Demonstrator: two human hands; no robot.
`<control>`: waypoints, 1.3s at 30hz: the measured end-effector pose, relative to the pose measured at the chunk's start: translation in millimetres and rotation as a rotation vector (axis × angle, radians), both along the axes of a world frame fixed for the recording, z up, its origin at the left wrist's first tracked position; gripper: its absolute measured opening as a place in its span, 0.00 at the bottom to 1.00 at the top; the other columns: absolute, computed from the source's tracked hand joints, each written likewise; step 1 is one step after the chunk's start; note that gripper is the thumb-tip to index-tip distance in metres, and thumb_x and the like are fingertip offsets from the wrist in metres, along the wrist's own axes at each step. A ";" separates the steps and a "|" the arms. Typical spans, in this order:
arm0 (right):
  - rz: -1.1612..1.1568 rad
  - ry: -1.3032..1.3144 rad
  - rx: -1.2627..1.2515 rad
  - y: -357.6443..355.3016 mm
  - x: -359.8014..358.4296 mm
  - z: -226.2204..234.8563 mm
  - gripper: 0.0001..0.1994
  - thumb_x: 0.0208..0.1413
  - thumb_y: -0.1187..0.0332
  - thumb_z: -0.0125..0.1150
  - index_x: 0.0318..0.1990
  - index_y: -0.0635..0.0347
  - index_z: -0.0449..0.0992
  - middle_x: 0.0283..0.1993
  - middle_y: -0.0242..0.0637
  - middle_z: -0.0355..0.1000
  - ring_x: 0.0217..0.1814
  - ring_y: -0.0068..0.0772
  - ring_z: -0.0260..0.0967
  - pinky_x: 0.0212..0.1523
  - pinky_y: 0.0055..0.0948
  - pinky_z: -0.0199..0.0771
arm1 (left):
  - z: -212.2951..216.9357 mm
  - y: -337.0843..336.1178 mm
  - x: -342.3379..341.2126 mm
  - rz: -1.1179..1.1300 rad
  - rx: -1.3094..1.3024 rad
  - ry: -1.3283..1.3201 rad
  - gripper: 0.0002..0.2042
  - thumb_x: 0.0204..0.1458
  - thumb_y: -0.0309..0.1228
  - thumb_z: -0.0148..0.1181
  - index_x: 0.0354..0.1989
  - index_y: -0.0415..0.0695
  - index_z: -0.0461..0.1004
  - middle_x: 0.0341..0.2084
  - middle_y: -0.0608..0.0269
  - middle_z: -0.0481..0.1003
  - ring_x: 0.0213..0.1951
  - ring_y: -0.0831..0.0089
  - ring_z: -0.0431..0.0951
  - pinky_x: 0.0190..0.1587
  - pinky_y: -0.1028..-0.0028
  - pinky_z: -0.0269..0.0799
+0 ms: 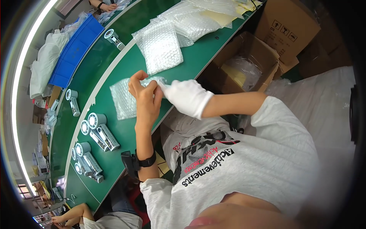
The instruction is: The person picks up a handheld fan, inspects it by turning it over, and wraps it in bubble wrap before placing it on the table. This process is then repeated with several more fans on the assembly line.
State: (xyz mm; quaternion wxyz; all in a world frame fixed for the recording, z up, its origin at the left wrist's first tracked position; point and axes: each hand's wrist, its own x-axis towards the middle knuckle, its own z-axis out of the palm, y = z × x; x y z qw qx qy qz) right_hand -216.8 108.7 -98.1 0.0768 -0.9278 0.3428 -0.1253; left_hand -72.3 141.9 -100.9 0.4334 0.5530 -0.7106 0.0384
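My bare left hand point(145, 96) pinches the top edge of a clear bubble-wrap bag point(124, 97) that lies on the green table point(126, 63). My right hand point(187, 96), in a white glove, grips the same edge of the bag from the right. The two hands touch at the fingertips, over the bag's mouth. I wear a black band on my left wrist. Whether anything is inside the bag cannot be seen.
Several white handheld fans point(100, 131) lie in a row left of my left arm. A pile of bubble-wrap bags point(163, 45) sits farther up the table. An open cardboard box point(244, 63) stands to the right, a blue bin point(75, 49) at upper left. Other people's hands show at the top and bottom edges.
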 end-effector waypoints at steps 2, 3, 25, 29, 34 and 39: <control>0.016 -0.027 -0.022 -13.8 4.7 5.1 0.21 0.40 0.71 0.54 0.46 0.63 0.64 0.24 0.50 0.68 0.20 0.44 0.69 0.19 0.37 0.70 | 3.7 5.1 0.3 0.000 0.018 -0.132 0.04 0.38 0.23 0.55 0.24 0.38 0.68 0.39 0.55 0.60 0.45 0.59 0.57 0.49 0.63 0.49; 0.070 -0.056 0.390 -25.9 3.7 8.9 0.20 0.39 0.71 0.55 0.44 0.63 0.64 0.23 0.48 0.68 0.19 0.41 0.69 0.18 0.35 0.69 | 4.3 8.5 2.5 0.032 -0.001 -0.182 0.05 0.37 0.23 0.56 0.23 0.39 0.68 0.39 0.55 0.60 0.45 0.59 0.57 0.49 0.63 0.49; 0.284 -1.190 1.882 -8.1 -16.8 -3.8 0.30 0.43 0.59 0.61 0.52 0.64 0.57 0.24 0.37 0.64 0.19 0.31 0.65 0.17 0.27 0.65 | -0.7 29.0 -31.1 0.098 -0.150 0.373 0.04 0.40 0.23 0.54 0.19 0.38 0.66 0.34 0.56 0.58 0.39 0.66 0.58 0.43 0.70 0.52; 0.377 -0.694 1.209 32.8 -34.6 65.2 0.34 0.48 0.62 0.56 0.58 0.64 0.46 0.30 0.40 0.66 0.23 0.29 0.68 0.19 0.26 0.67 | 41.5 69.4 -11.9 -0.011 -0.079 0.859 0.06 0.41 0.25 0.51 0.17 0.37 0.64 0.34 0.58 0.57 0.38 0.69 0.57 0.41 0.73 0.52; 0.787 -0.129 0.562 60.1 2.1 102.8 0.29 0.46 0.73 0.54 0.57 0.59 0.52 0.41 0.42 0.67 0.28 0.32 0.70 0.24 0.26 0.70 | 53.7 164.1 5.0 0.092 -0.231 0.905 0.09 0.42 0.28 0.50 0.15 0.37 0.63 0.33 0.58 0.56 0.37 0.72 0.56 0.40 0.76 0.53; 1.281 0.152 0.470 71.4 60.1 49.0 0.29 0.41 0.76 0.56 0.55 0.55 0.57 0.44 0.40 0.66 0.31 0.40 0.70 0.31 0.27 0.72 | -18.9 259.5 27.9 0.308 -0.175 1.516 0.08 0.45 0.29 0.50 0.19 0.39 0.63 0.29 0.63 0.57 0.31 0.76 0.60 0.38 0.80 0.57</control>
